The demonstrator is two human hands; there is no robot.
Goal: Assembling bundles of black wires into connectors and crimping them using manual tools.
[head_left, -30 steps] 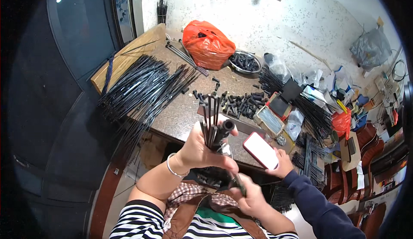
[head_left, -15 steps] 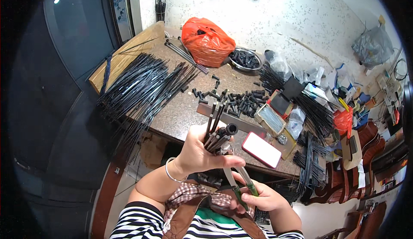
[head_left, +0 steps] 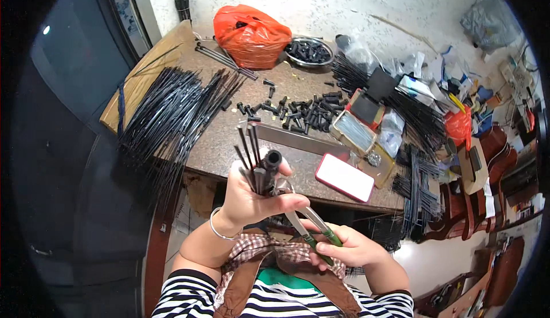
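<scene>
Thin black rods (head_left: 247, 146) stand up out of my left hand (head_left: 238, 203), whose fingers are wrapped round them. Among them is a short black tube with a hollow round end (head_left: 274, 157) facing up. My right hand (head_left: 349, 248) grips the green handles of metal pliers (head_left: 312, 220), which are a little apart. The head of the pliers lies against the tube beside my left thumb; what its jaws bite is hidden. Past my hands, a flat metal bar (head_left: 301, 140) lies on the table, with many short black bolt-like pieces (head_left: 312, 112) scattered behind it.
A large bundle of black rods (head_left: 166, 112) overhangs the table's front left edge. An orange-red plastic bag (head_left: 252, 37) and a metal bowl of black pieces (head_left: 309, 60) stand at the back. Right lie a phone (head_left: 345, 176), a box of thin pins (head_left: 355, 130) and more rods (head_left: 415, 112).
The whole view has shifted, so the table's things sit further left and higher. My left hand and its rods have tilted slightly left. Both hands keep their hold.
</scene>
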